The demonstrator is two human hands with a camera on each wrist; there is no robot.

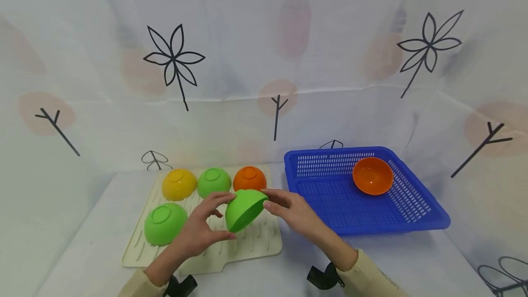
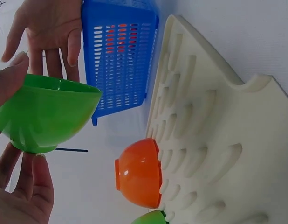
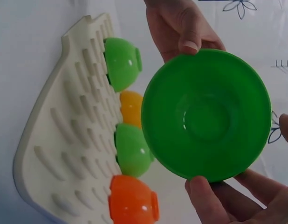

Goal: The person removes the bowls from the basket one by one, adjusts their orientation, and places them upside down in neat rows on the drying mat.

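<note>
In the head view a light green bowl is held tilted over the cream drying mat, its mouth facing right and down. My left hand grips it, fingers at the base and thumb at the rim, as the left wrist view also shows. On the other side my right hand has its fingers extended at the rim; whether they touch is unclear. From the right wrist view the bowl's inside looks bare. Upside down on the mat sit a yellow bowl, an orange bowl and two green bowls.
A blue plastic basket stands on the right of the white-covered table, with another orange bowl lying inside at its back right. Behind everything hangs a white cloth printed with plants.
</note>
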